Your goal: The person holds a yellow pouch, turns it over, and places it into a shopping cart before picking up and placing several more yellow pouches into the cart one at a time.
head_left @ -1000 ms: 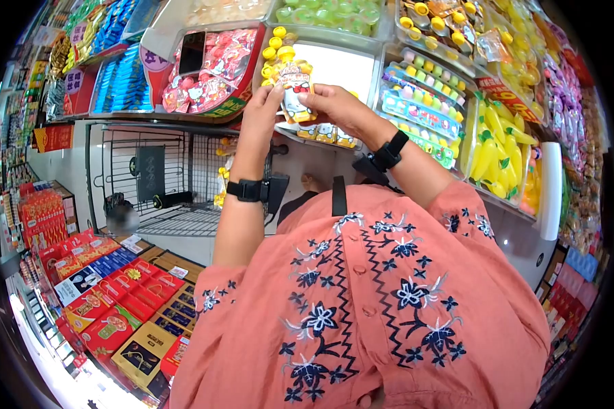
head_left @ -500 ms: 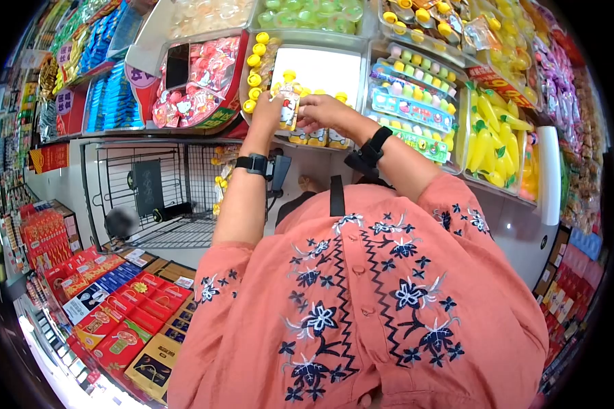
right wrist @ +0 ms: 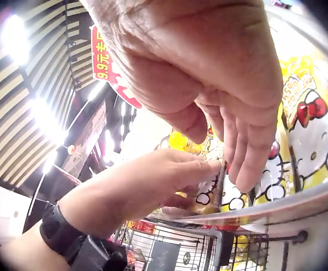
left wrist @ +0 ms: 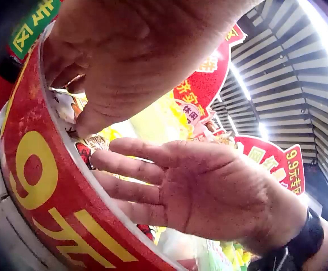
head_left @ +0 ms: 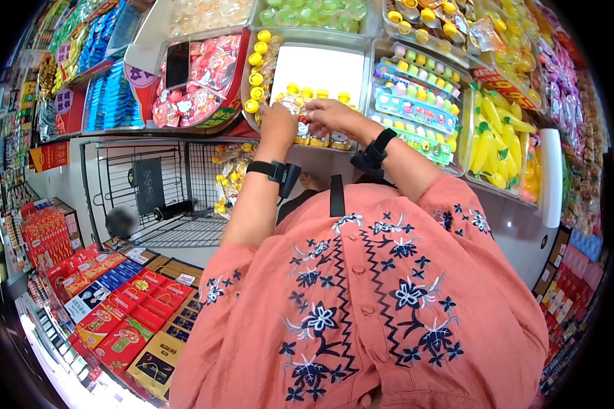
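Pouch [right wrist: 207, 193], largely hidden by the left hand [head_left: 278, 125] pinching it, sits beside the right hand [head_left: 334, 116], fingers straight.

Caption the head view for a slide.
Left hand holding a pouch at a bin, right hand close by.

Left grip [head_left: 280, 124] is curled; right grip [head_left: 331, 114] straight-fingered.

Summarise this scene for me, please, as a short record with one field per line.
Left hand: pinches a cat-printed pouch
Right hand: fingers extended beside it; contact unclear
Bin: holds pouches with yellow caps, some along its left side
Behind pouches: white panel
Left of bin: pink-red packets, dark phone-like slab on top
Right of bin: packs of pastel-coloured pieces
Cart: wire, containing yellow-capped packs
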Tool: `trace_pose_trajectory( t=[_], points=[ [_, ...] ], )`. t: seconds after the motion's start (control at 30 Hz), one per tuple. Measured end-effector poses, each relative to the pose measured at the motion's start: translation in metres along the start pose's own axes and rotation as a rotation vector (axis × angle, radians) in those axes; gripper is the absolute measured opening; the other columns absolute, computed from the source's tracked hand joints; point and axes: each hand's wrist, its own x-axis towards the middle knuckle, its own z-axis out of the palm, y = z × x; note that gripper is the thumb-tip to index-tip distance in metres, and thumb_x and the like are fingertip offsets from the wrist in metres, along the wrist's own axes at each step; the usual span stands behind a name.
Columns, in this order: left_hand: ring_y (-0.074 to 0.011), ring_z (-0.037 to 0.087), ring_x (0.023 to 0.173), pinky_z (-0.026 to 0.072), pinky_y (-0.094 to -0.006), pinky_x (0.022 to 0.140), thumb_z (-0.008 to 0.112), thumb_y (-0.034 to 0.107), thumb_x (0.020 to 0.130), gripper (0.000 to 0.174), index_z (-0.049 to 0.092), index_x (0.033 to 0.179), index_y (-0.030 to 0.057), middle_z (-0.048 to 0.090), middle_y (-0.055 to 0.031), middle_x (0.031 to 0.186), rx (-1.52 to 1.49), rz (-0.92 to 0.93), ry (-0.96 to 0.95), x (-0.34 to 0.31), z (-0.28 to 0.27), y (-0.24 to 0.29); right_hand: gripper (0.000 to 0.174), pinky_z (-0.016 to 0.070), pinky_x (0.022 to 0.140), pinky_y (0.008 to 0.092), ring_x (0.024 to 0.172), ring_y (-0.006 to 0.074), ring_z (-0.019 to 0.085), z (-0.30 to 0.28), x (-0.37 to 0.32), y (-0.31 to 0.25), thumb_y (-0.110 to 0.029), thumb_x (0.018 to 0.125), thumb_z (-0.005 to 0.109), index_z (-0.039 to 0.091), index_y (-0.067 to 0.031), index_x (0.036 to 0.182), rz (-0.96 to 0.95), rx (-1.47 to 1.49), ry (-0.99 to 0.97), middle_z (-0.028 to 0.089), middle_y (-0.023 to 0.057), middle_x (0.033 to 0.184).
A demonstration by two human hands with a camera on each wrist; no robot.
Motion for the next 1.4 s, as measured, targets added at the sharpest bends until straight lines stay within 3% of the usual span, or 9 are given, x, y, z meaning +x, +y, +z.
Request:
trace_pose_trajectory(
  t=[0.13,0.33,0.43,0.83,0.97,1.1,1.13,1.3,1.4],
  points=[
    [-0.0505,0.059,0.104,0.0518,-0.0525,0.089,0.067,0.017,0.087,0.049,0.051,0.128,-0.0045,0.057,-0.0307,0.115,0.000,0.076,0.058,-0.007,0.013,-0.006,0.044,0.0579,0.074,0.0313,0.094,0.0204,0.068,-0.009,-0.002,-0.004,-0.020,0.096,0.056,0.052,-0.0001,0.135,-0.018,-0.042,0.085,0.065,0.0149,0.116],
    [-0.0469,0.062,0.101,0.0542,-0.0510,0.083,0.063,0.011,0.087,0.055,0.045,0.139,0.0061,0.058,-0.0284,0.113,0.042,0.151,0.060,-0.013,0.006,-0.004,0.043,0.0590,0.071,0.0312,0.087,0.0212,0.068,-0.018,-0.014,-0.015,-0.016,0.096,0.053,0.051,0.0056,0.133,-0.053,-0.043,0.141,0.065,0.0185,0.109],
    [-0.0453,0.064,0.101,0.0528,-0.0502,0.086,0.065,0.021,0.089,0.061,0.042,0.145,0.0112,0.059,-0.0279,0.115,0.106,0.092,-0.029,-0.018,0.005,0.002,0.042,0.0596,0.071,0.0311,0.089,0.0213,0.068,-0.024,-0.014,-0.013,-0.015,0.096,0.052,0.051,0.0069,0.132,-0.083,-0.055,0.151,0.064,0.0174,0.108],
    [-0.0417,0.063,0.103,0.0524,-0.0503,0.087,0.064,0.025,0.089,0.052,0.052,0.137,0.0083,0.062,-0.0247,0.110,0.028,0.110,-0.022,-0.029,-0.011,0.007,0.037,0.0576,0.074,0.0320,0.094,0.0212,0.068,-0.024,-0.019,-0.030,-0.015,0.097,0.049,0.054,0.0026,0.130,-0.108,-0.117,0.196,0.064,0.0138,0.114],
    [-0.0389,0.063,0.103,0.0509,-0.0464,0.090,0.066,0.025,0.090,0.042,0.059,0.126,0.0047,0.064,-0.0215,0.112,-0.178,0.203,0.222,-0.037,-0.032,-0.012,0.036,0.0563,0.076,0.0316,0.096,0.0212,0.068,-0.013,-0.016,-0.040,-0.018,0.099,0.049,0.055,0.0005,0.129,-0.212,-0.054,0.141,0.064,0.0137,0.119],
    [-0.0357,0.063,0.104,0.0496,-0.0431,0.091,0.065,0.021,0.090,0.031,0.064,0.115,0.0026,0.066,-0.0186,0.111,-0.498,0.103,0.513,-0.056,-0.074,-0.071,0.034,0.0547,0.083,0.0318,0.101,0.0193,0.067,0.011,-0.030,-0.065,-0.020,0.101,0.052,0.057,-0.0016,0.128,-0.334,0.041,0.040,0.066,0.0131,0.118],
    [-0.0333,0.065,0.100,0.0505,-0.0404,0.089,0.064,0.022,0.092,0.029,0.065,0.113,0.0021,0.068,-0.0178,0.104,-0.520,0.058,0.575,-0.061,-0.077,-0.096,0.030,0.0551,0.082,0.0315,0.096,0.0181,0.067,0.020,-0.033,-0.072,-0.018,0.100,0.052,0.059,-0.0001,0.124,-0.338,0.068,0.035,0.068,0.0125,0.112],
    [-0.0126,0.065,0.084,0.0512,-0.0265,0.070,0.065,0.028,0.094,0.035,0.065,0.117,0.0008,0.069,-0.0067,0.098,-0.862,-0.473,0.427,-0.113,-0.037,-0.233,0.030,0.0547,0.083,0.0295,0.096,0.0163,0.068,0.050,-0.021,-0.060,-0.018,0.100,0.052,0.060,-0.0008,0.123,-0.234,-0.031,-0.174,0.070,0.0109,0.105],
    [-0.0133,0.066,0.079,0.0507,-0.0270,0.062,0.066,0.031,0.092,0.038,0.065,0.116,0.0013,0.069,-0.0068,0.095,-0.858,-0.631,0.285,-0.143,0.015,-0.288,0.033,0.0536,0.086,0.0287,0.097,0.0169,0.068,0.076,-0.025,-0.057,-0.020,0.101,0.053,0.057,-0.0010,0.127,-0.123,-0.039,-0.248,0.069,0.0102,0.107]
  ],
)
